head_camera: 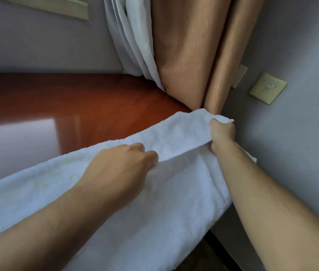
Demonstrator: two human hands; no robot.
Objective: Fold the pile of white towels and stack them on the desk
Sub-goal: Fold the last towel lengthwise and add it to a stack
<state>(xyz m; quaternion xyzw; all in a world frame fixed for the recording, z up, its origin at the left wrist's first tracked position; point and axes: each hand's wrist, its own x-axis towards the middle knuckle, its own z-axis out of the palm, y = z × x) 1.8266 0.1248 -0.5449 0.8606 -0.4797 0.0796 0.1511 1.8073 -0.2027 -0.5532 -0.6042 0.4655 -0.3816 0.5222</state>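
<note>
A glossy reddish-brown wooden worktop runs along a flat grey wall into a room corner, and a pale patch of light reflects off its left part. Two curtains hang in that corner: a smooth tan curtain and, to its left, a thin white sheer curtain in soft pleats. A square beige switch plate sits on the right-hand wall.

One towel shows, white and thick with a nubby terry pile. It lies across the near side of the worktop and hangs over its right end.

Two bare hands work it. The left hand pinches a raised fold near the middle, its grip narrow. The right hand has its grip closed round the towel's far edge by the curtains.
</note>
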